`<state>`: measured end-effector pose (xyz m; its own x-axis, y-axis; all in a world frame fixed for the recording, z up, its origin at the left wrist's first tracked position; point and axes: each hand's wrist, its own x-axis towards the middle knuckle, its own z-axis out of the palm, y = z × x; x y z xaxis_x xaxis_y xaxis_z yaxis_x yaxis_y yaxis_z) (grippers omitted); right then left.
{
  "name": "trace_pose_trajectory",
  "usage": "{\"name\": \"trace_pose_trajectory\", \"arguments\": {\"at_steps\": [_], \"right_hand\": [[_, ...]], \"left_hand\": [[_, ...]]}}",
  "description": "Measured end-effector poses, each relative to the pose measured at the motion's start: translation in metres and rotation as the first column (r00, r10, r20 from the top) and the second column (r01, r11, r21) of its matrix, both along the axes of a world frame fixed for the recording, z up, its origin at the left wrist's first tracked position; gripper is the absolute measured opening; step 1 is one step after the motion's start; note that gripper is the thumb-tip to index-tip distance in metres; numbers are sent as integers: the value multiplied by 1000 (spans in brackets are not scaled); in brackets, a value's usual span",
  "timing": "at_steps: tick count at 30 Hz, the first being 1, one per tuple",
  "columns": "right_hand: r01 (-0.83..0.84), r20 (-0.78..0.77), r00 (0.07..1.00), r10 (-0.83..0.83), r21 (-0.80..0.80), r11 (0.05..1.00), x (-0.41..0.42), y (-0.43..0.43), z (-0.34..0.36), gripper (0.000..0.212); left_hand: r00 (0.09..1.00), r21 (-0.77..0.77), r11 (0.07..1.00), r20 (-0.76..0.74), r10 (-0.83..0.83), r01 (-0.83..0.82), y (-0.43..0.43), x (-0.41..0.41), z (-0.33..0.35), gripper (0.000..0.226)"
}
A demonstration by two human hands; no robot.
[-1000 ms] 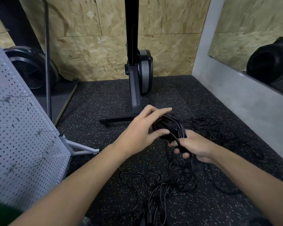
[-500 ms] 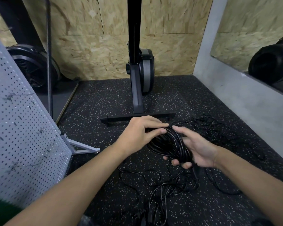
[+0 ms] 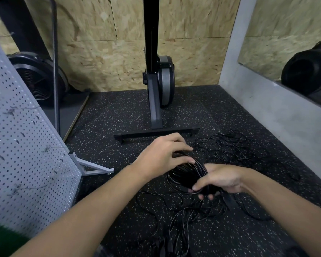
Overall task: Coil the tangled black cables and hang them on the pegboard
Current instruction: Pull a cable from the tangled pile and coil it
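Speckled floor (image 3: pixel 119 117), coiled black cable (image 3: pixel 187 175), loose tangle (image 3: pixel 228 147)

I'm looking down at a black rubber floor (image 3: pixel 119 112) flecked with white. Loose black cables (image 3: pixel 228 147) sprawl on it in a tangle at the right, with more strands lying nearer me. An exercise machine's flat base bar (image 3: pixel 156 134) rests across the middle. The pegboard's white foot (image 3: pixel 104 171) stands at the left, near a raised wood-edged platform (image 3: pixel 69 115).

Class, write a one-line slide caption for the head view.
Left hand and right hand grip a black cable coil above tangled cables, pegboard at left.
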<state>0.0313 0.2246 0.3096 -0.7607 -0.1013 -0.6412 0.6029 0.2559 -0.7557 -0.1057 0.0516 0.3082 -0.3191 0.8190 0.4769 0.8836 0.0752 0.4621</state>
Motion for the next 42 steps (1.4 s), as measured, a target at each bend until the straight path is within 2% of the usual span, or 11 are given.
{"name": "trace_pose_trajectory", "arguments": {"at_steps": [5, 11, 13, 16, 18, 24, 29, 33, 37, 39, 42], "right_hand": [[-13, -34, 999, 12, -35, 999, 0, 1, 1, 16], [-24, -65, 998, 26, 31, 999, -2, 1, -3, 11], [-8, -81, 997, 11, 37, 999, -1, 5, -3, 8], [19, -94, 995, -17, 19, 1000, 0, 12, -3, 7], [28, -80, 996, -30, -19, 999, 1, 14, -2, 10], [-130, -157, 980, 122, -40, 991, 1, 15, 6, 16], [-211, -207, 951, 228, 101, 972, 5, 5, 21, 7], [-200, -261, 931, 256, 224, 954, 4, 0, 16, 19], [-47, -328, 911, 250, 520, 853, 0, -5, 4, 40], [34, -369, 898, 240, 602, 797, 0, -10, 1, 31], [8, -337, 904, 263, 629, 777, -3, -12, 0, 18]], "left_hand": [[997, -46, 999, 74, -20, 23, -2, -4, -10, 29], [999, -72, 996, -1, 43, -43, 2, 3, -15, 39], [999, -171, 985, -47, -16, 7, -1, 4, -13, 56], [962, -365, 929, -226, -156, 65, -3, 6, -11, 108], [916, -380, 925, -364, -167, 18, 0, 6, -13, 116], [911, -356, 932, -403, -85, -70, 0, 3, -10, 93], [950, -449, 882, -311, -5, -142, -3, 7, 2, 55], [946, -472, 863, -323, 19, -179, -4, 10, 5, 31], [922, -462, 849, -381, 71, -256, -2, 9, 6, 27], [919, -461, 846, -386, 80, -267, -2, 8, 5, 30], [947, -471, 855, -316, 65, -216, -3, 7, -1, 41]]}}
